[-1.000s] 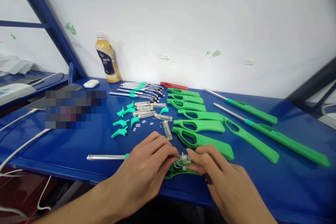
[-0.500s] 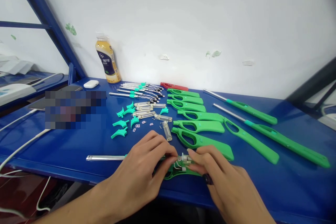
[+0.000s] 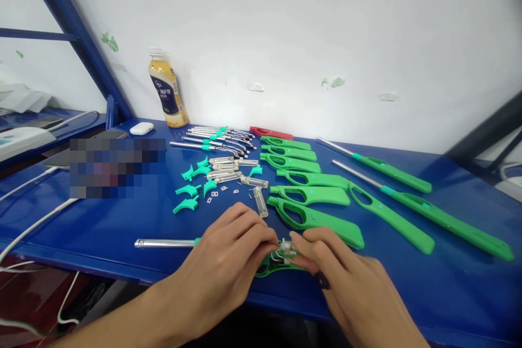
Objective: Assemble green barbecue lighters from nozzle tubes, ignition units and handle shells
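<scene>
Near the table's front edge lies a green lighter shell (image 3: 281, 268) with a metal tube (image 3: 163, 243) pointing left. My left hand (image 3: 232, 255) is over the shell, thumb and fingertips pinched at the end of a clear part with a white tip (image 3: 287, 246); what exactly they pinch is too small to tell. My right hand (image 3: 342, 266) is closed on the clear part from the right. White wires show between the hands, inside the shell. The left hand hides the shell's left end.
Behind the hands are green shells (image 3: 318, 223), a red shell (image 3: 271, 133), clear tanks (image 3: 260, 201), teal triggers (image 3: 186, 205) and tubes with wires (image 3: 196, 144). Two long green lighters (image 3: 444, 220) lie right. A bottle (image 3: 168, 95), white case (image 3: 142, 129) and cables (image 3: 36, 227) are left.
The left fingertips have shifted slightly to the right, closer to the white tip of the clear part. My right hand stays almost where it was.
</scene>
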Demonstrator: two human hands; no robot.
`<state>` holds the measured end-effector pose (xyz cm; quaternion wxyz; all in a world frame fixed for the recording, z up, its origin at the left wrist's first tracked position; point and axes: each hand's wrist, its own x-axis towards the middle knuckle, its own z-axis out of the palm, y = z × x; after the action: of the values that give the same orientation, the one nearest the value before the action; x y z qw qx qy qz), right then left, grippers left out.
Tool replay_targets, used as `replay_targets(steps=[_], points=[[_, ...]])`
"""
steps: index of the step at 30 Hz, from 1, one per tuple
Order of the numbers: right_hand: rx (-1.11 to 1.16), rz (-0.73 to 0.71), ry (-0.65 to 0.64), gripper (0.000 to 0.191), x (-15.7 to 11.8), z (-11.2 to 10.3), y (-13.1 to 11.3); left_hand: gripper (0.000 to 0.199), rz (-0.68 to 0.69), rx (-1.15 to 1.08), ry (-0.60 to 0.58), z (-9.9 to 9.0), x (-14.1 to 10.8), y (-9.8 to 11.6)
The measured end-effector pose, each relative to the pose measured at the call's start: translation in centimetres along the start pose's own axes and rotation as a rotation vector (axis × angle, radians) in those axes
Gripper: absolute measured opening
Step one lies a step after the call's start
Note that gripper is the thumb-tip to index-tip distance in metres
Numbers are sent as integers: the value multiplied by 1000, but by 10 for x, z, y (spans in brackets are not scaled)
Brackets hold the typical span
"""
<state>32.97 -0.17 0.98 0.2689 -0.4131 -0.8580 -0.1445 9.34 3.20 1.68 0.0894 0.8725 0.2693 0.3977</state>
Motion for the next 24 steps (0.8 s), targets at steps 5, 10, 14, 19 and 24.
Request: replay_targets(steps=[5, 10, 14, 19, 24], points=[[-12, 13, 13, 29, 0, 3, 3, 13, -54, -9, 7, -2, 0, 1], [-7, -1, 14, 29, 1, -1, 2, 15, -59, -24, -10, -2, 0, 2], [11, -1, -6, 32, 1, -3, 1, 17, -24, -10, -10, -1, 0, 0], [12, 23, 20, 33, 1, -2, 0, 14, -23, 33, -21, -1, -1, 0], [-5, 125, 76, 37, 0, 0, -1, 26, -42, 138, -14, -6, -11, 5]])
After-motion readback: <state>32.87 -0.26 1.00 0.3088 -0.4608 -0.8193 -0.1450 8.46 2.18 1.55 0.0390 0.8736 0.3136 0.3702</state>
